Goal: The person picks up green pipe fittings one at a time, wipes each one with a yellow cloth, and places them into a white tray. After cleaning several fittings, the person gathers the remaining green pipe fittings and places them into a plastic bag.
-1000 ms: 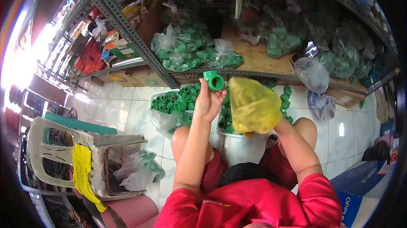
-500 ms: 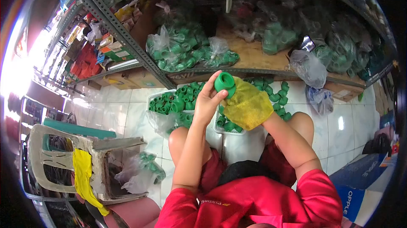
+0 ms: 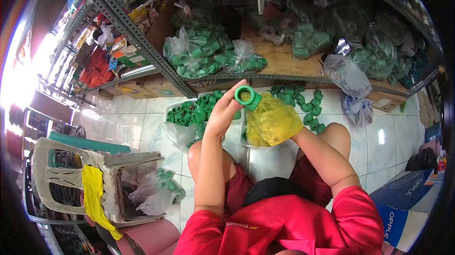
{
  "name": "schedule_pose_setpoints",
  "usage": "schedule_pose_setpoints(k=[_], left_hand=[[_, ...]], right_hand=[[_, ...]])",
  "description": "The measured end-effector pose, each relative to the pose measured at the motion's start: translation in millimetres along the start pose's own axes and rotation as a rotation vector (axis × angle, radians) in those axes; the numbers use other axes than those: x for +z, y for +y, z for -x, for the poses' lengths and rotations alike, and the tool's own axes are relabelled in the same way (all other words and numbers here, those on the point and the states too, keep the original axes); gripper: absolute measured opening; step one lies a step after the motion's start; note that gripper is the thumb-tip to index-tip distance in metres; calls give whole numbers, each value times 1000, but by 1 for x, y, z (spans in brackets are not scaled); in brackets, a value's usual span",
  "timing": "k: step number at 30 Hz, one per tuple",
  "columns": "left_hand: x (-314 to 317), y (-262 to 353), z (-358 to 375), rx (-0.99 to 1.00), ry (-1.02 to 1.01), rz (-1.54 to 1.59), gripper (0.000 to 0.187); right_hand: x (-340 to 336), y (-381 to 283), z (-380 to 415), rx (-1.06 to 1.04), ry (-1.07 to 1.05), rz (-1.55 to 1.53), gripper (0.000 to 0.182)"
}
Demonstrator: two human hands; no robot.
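My left hand (image 3: pixel 221 115) grips a green plastic pipe fitting (image 3: pixel 253 102) between thumb and fingers, one round opening tipped up toward me. A yellow cloth (image 3: pixel 272 120) wraps my right hand and meets the fitting's right side. Some yellow shows through the fitting's opening. The cloth hides the fingers of my right hand. Below my hands, a white tray (image 3: pixel 167 112) holds many green fittings (image 3: pixel 194 112). A second tray (image 3: pixel 242 143) lies partly under the cloth. More loose green fittings (image 3: pixel 313 108) rest on the tiled floor behind my right hand.
A metal shelf (image 3: pixel 156 60) ahead carries plastic bags of green fittings (image 3: pixel 194 55). On the left stands a worn plastic chair (image 3: pixel 57 179) with a yellow rag (image 3: pixel 95 198) over it, near a bag of fittings (image 3: pixel 159 191). A blue-white box (image 3: pixel 403 207) sits at right.
The fitting has turned, so its opening faces me more directly, and it has shifted slightly left. My right hand with the cloth has moved a little down and left.
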State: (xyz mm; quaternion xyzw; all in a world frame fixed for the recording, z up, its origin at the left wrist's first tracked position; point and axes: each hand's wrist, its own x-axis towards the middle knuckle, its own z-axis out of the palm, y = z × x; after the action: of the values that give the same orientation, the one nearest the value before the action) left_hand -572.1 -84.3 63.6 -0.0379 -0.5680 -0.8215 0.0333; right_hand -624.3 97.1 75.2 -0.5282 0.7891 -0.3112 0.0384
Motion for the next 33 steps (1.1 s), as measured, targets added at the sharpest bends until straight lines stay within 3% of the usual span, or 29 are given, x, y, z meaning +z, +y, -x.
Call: schedule_pose_setpoints(k=[1,2,4,7,12,17,19,20,22,23,25,27,28,31,33], left_hand=[[-2,2,0,-32,21,-172,51],[0,2,2,-33,6,-104,46],[5,6,1,-49,46,-91,46],[12,3,-4,-36,121,-95,44],[17,-5,-14,-90,306,-181,35],[15,-5,-14,-164,346,-290,35],[11,-4,-11,-161,318,-295,36],[10,-4,-11,-166,301,-227,36],[7,-2,-10,-165,289,-158,37],[5,-1,-8,-170,242,-89,41],[4,0,-6,-172,195,-30,46],[6,-3,-8,27,-135,329,57],[4,-3,-7,45,-191,346,65],[7,-4,-9,50,-162,330,60],[8,-2,-9,-20,-84,299,57]], right_hand=[[-11,-12,-2,240,-174,207,41],[-1,-1,0,241,-170,205,41],[26,24,3,153,345,294,31],[30,26,2,117,466,406,25],[27,8,-3,181,267,383,23],[27,9,-9,256,86,263,25],[30,25,-12,-37,57,221,24],[34,33,-9,-38,55,222,24],[35,41,-6,-17,205,-153,28],[36,43,-4,-23,202,-155,28],[28,34,-3,286,15,-1380,30],[29,31,2,313,47,-1535,30],[30,29,6,345,77,-1691,30],[37,40,6,397,93,-1938,36],[41,53,-2,112,-15,-1941,38]])
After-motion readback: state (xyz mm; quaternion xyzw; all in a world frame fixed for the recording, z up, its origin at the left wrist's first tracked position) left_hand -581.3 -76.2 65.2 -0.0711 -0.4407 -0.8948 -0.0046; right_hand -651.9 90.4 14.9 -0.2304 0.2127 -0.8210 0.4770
